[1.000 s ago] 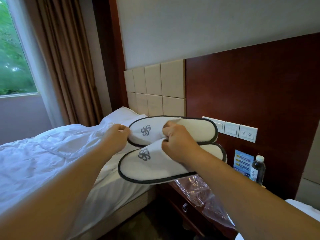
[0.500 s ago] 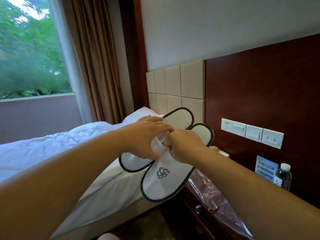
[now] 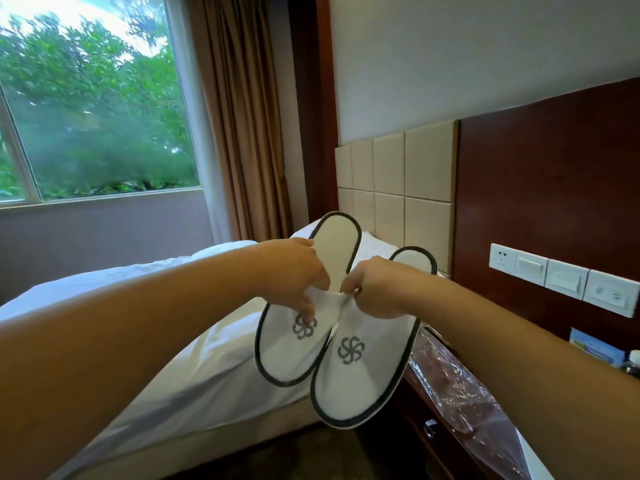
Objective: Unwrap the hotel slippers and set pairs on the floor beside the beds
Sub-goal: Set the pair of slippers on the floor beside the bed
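Both hands are raised in front of the camera, each pinching a slipper by the opening of its upper. Left hand [image 3: 294, 271] grips the left slipper [image 3: 294, 344] with its fingers closed over the white fabric just above the grey pinwheel logo; right hand [image 3: 375, 291] is closed the same way on the right slipper [image 3: 360, 382]. These two slippers hang in the air side by side, toes down toward the viewer and heels up, their dark-trimmed edges overlapping near the toes. They are held above the gap between the bed [image 3: 194, 348] and the nightstand [image 3: 446, 424], out of any wrapping. Clear plastic wrap [image 3: 450, 386] lies crumpled along the nightstand's top, near its front edge. Behind the slippers stand the padded headboard [image 3: 394, 181] and a row of wall switches [image 3: 564, 278] on the dark wood panel.
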{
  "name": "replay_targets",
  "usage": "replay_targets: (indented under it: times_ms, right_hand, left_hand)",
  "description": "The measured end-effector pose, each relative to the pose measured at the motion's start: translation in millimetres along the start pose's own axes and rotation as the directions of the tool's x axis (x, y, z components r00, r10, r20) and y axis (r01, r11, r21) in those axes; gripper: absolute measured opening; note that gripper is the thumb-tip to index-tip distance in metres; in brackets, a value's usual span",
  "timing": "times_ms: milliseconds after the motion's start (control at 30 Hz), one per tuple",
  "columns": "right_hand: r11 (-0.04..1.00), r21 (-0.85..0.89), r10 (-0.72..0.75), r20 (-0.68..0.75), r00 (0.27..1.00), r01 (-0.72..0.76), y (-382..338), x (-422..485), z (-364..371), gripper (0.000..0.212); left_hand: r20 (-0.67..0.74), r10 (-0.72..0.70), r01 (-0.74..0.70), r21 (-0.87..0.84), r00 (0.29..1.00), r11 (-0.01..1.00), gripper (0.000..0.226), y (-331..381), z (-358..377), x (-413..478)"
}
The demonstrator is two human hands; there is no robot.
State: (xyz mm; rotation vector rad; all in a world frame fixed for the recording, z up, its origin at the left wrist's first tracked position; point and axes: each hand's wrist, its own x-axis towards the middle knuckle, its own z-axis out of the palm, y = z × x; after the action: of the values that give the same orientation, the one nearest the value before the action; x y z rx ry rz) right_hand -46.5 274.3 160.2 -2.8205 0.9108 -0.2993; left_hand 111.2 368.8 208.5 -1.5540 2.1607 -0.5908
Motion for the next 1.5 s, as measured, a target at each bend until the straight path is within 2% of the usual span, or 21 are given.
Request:
replay_targets:
  times_ms: [100,200,233,333,367,467,600,667,733,833,967,1133,1300,1500]
  right_hand:
    - [0.996,0.081,-0.03,0.053,0.998,0.026,-22,13,1,0.03]
    - [0.986,0.147,-0.093,0.078,0.993,0.081,-51,26,8,0.023]
    - [0.987,0.13,-0.111,0.106,0.988,0.097,-60,30,13,0.028]
    - [0.992,0.006,-0.129,0.179,0.975,0.13,-87,40,32,0.076]
    - [0.986,-0.047,-0.148,0.178,0.973,0.159,-96,44,40,0.083]
    - [0.966,-0.125,-0.2,0.189,0.961,0.226,-126,55,60,0.084]
    - [0.954,-0.149,-0.222,0.239,0.945,0.261,-164,66,81,0.09]
    - [0.944,-0.165,-0.24,0.252,0.937,0.286,-178,68,92,0.097]
    - [0.941,-0.164,-0.25,0.258,0.933,0.297,-188,71,103,0.102]
    - [0.928,-0.163,-0.286,0.258,0.923,0.334,-197,78,118,0.107]
    - [0.923,-0.088,-0.345,0.241,0.907,0.374,-200,94,139,0.127]
    - [0.93,-0.046,-0.345,0.238,0.908,0.366,-185,119,165,0.122]
    - [0.943,-0.01,-0.319,0.249,0.914,0.332,-165,131,200,0.113]
    - [0.959,0.093,-0.282,0.384,0.879,0.267,-142,147,255,0.108]
  left_hand:
    - [0.0,-0.028,0.028,0.046,1.0,0.999,0.03,-7,15,-19]
    - [0.012,-0.098,0.098,-0.056,0.995,0.994,0.025,-15,37,-44]
    - [0.024,-0.132,0.133,-0.112,0.991,0.985,0.022,-17,45,-54]
    - [0.066,-0.209,0.219,-0.225,0.976,0.949,0.023,-25,71,-84]
    - [0.083,-0.229,0.243,-0.267,0.97,0.932,0.024,-28,81,-94]
    - [0.119,-0.263,0.289,-0.41,0.957,0.865,0.029,-34,108,-122]
    - [0.178,-0.274,0.326,-0.46,0.945,0.826,0.03,-37,136,-154]
    - [0.194,-0.288,0.347,-0.494,0.938,0.797,0.023,-41,150,-172]
    - [0.202,-0.313,0.372,-0.542,0.928,0.753,0.019,-47,164,-191]
    - [0.2,-0.367,0.41,-0.602,0.908,0.685,0.031,-56,184,-213]
    - [0.201,-0.4,0.43,-0.638,0.894,0.639,0.036,-62,211,-221]
    - [0.261,-0.422,0.471,-0.7,0.868,0.537,0.043,-61,249,-212]
    - [0.313,-0.377,0.479,-0.707,0.872,0.52,0.048,-54,293,-192]
    - [0.415,-0.312,0.519,-0.707,0.855,0.481,0.05,-45,347,-172]
